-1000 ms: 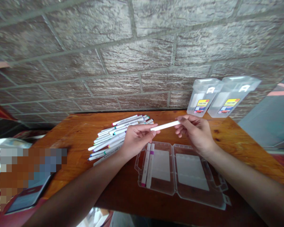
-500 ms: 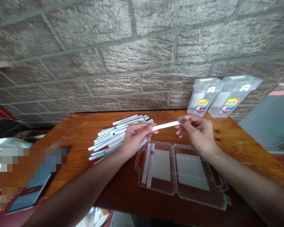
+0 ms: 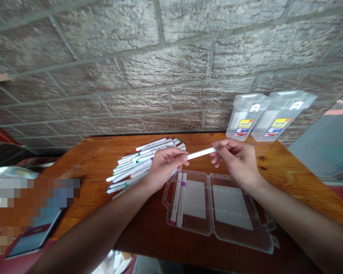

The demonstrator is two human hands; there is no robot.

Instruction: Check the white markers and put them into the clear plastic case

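Observation:
A white marker (image 3: 201,153) is held level between my two hands, one end in each. My left hand (image 3: 166,164) pinches its left end between thumb and fingers, and my right hand (image 3: 238,159) pinches the right end; both tips are hidden by the fingers. Below lies a clear plastic case (image 3: 210,228), opened flat. Two white markers with purple bands (image 3: 181,201) lie side by side in its left half. Beside and behind my left hand is a loose pile of white markers (image 3: 140,167) with differently coloured ends, partly covered by that hand.
Two clear plastic containers (image 3: 242,118) with yellow labels stand upright at the table's back right, against the brick-patterned wall (image 3: 137,64). A phone or tablet (image 3: 36,236), partly blurred out, lies at the lower left. The wooden table's (image 3: 300,190) right edge slants past my right arm.
My left hand has shifted slightly, with the marker's left end dipping a little. The case, pile and containers stay where they were.

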